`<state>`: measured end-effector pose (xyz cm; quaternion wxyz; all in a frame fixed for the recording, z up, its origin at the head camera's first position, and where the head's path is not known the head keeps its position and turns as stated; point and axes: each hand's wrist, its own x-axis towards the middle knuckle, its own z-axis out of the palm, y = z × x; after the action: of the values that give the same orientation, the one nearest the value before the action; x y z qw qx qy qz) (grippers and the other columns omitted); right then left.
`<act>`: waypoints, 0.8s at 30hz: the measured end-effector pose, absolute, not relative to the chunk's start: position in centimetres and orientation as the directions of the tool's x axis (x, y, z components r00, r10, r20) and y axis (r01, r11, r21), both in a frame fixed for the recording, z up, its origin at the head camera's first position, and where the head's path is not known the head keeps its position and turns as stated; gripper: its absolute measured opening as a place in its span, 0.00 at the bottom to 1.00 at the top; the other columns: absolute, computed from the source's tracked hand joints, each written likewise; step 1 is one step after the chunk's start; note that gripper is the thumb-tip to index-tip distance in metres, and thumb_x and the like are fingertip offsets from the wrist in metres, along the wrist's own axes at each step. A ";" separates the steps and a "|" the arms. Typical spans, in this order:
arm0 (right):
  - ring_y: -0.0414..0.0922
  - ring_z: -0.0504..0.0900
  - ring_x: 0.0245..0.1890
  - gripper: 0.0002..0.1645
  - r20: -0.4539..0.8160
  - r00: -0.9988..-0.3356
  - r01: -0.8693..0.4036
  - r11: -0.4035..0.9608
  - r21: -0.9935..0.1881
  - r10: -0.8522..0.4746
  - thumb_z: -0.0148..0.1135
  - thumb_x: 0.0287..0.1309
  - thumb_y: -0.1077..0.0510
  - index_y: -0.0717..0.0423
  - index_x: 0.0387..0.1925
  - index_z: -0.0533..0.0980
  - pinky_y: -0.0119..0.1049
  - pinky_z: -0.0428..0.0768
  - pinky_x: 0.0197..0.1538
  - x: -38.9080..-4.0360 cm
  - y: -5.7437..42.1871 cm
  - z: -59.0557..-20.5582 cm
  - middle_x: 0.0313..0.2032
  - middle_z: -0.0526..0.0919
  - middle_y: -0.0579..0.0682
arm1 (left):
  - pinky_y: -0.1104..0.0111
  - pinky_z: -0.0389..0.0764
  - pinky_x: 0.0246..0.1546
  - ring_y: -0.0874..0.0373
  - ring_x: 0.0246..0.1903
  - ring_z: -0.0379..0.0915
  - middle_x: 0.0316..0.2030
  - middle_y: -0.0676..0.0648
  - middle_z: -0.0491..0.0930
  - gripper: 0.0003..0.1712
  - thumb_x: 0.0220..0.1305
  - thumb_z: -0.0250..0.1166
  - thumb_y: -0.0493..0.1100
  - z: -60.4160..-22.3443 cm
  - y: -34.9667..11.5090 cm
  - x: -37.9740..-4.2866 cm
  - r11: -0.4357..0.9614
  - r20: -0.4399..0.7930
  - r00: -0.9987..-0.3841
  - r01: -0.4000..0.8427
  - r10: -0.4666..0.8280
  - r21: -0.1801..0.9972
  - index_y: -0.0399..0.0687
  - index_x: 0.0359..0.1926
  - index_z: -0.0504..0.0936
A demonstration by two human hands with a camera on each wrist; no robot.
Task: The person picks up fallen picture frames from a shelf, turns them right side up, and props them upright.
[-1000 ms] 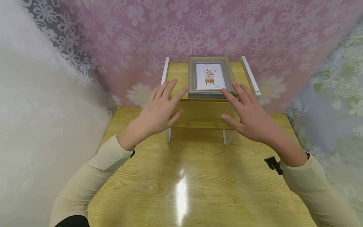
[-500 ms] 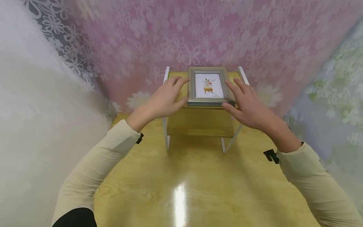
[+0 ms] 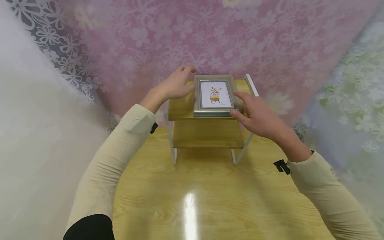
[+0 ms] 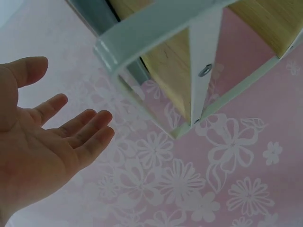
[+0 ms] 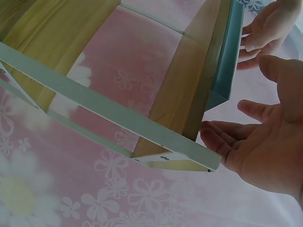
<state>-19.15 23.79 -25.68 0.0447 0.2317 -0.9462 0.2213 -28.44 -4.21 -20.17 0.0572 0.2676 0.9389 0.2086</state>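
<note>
A picture frame [image 3: 216,90] with a potted-plant print lies face up on the top board of a small two-tier wooden shelf [image 3: 180,111]. My left hand [image 3: 177,85] hovers over the left part of that board, fingers loosely bent, the thumb near the frame's left edge. In the left wrist view, the left hand [image 4: 61,137] holds nothing and is apart from the white metal side rail [image 4: 142,35]. My right hand [image 3: 258,115] is at the frame's lower right corner; whether thumb and index touch it I cannot tell. The right wrist view shows the right hand [image 5: 265,142] with relaxed fingers beside the rail's end.
The shelf stands on a glossy wood-grain surface [image 3: 156,196]. Behind it hangs a pink floral backdrop [image 3: 135,50]; a pale wall [image 3: 45,133] rises at left and a floral one [image 3: 345,100] at right. Black clips [image 3: 282,166] show at the cuffs.
The left hand has moved up and toward the back of the shelf. My right hand has come closer to the frame's lower right corner. The view has shifted, so the shelf appears lower and further left.
</note>
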 end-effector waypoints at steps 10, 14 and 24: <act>0.47 0.67 0.23 0.39 0.187 -0.889 -0.457 0.786 -0.416 -0.418 0.52 0.73 0.46 0.64 0.74 0.56 0.47 0.70 0.45 -19.0 24.0 -26.7 0.19 0.69 0.49 | 0.45 0.54 0.71 0.38 0.74 0.44 0.75 0.37 0.50 0.37 0.71 0.51 0.46 -20.9 -2.7 -30.5 0.835 -0.184 -0.823 0.489 0.537 0.251 0.42 0.77 0.52; 0.52 0.74 0.36 0.38 0.188 -0.896 -0.443 0.783 -0.436 -0.402 0.52 0.73 0.46 0.64 0.74 0.57 0.52 0.71 0.52 -18.8 24.2 -26.8 0.31 0.76 0.56 | 0.48 0.50 0.73 0.41 0.75 0.44 0.76 0.38 0.51 0.36 0.73 0.50 0.47 -20.8 -1.5 -31.1 0.845 -0.237 -0.811 0.506 0.535 0.176 0.41 0.77 0.51; 0.62 0.64 0.67 0.35 0.231 -0.903 -0.429 0.764 -0.482 -0.362 0.51 0.74 0.49 0.65 0.72 0.59 0.60 0.59 0.68 -19.0 24.2 -27.1 0.59 0.73 0.66 | 0.50 0.45 0.74 0.43 0.77 0.36 0.78 0.39 0.43 0.39 0.73 0.49 0.45 -19.7 -1.4 -32.5 0.856 -0.266 -0.814 0.476 0.516 0.202 0.41 0.78 0.46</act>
<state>-19.03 24.22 -27.12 0.0621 0.2110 -0.9370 0.2714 -32.54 -1.40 -19.66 0.1573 0.2608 0.9504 0.0633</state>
